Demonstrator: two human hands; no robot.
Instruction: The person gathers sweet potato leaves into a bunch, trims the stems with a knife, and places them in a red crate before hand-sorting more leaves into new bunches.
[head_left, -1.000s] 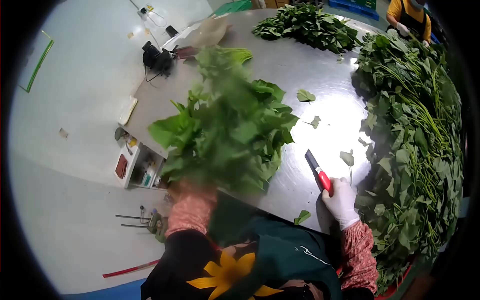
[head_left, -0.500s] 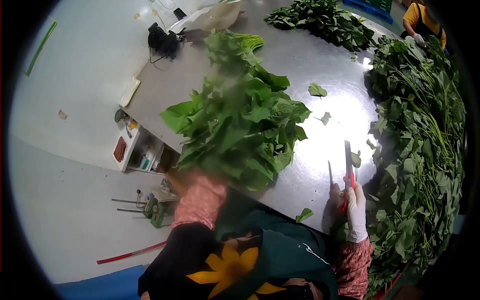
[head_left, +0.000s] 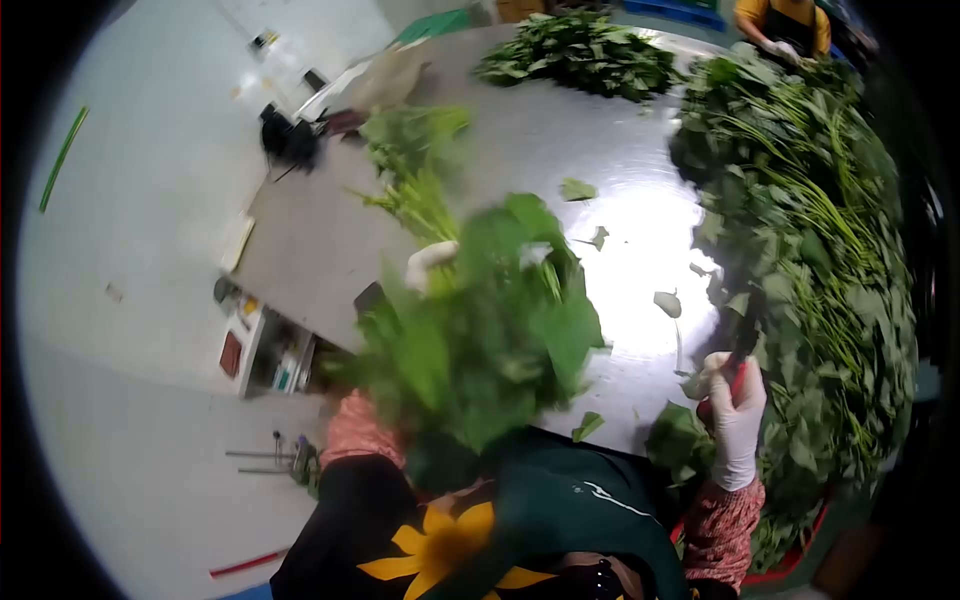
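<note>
My left hand [head_left: 432, 260], in a white glove, is mostly hidden behind leaves. Its visible fingers are closed around a bunch of leafy greens [head_left: 480, 330], blurred by motion over the near part of the metal table. The stems of this bunch point away from me. At the right, my gloved right hand [head_left: 738, 410] is closed on a red-handled knife [head_left: 738, 376], whose dark blade points away beside the large leaf pile. Another bunch of greens [head_left: 405, 140] lies just beyond my left hand. A few loose leaves [head_left: 668, 303] are scattered between my hands.
A long heap of leafy stems [head_left: 800, 250] runs along the table's right side. More greens [head_left: 580, 55] lie at the far edge of the metal table [head_left: 520, 130]. A co-worker [head_left: 785, 30] stands at the far right. Shelves [head_left: 275, 350] and a wall are at the left.
My left hand has lifted the bunch and shifted it towards me, with its stems now showing. My right hand, still holding the knife, has moved slightly right towards the heap. The view has shifted.
</note>
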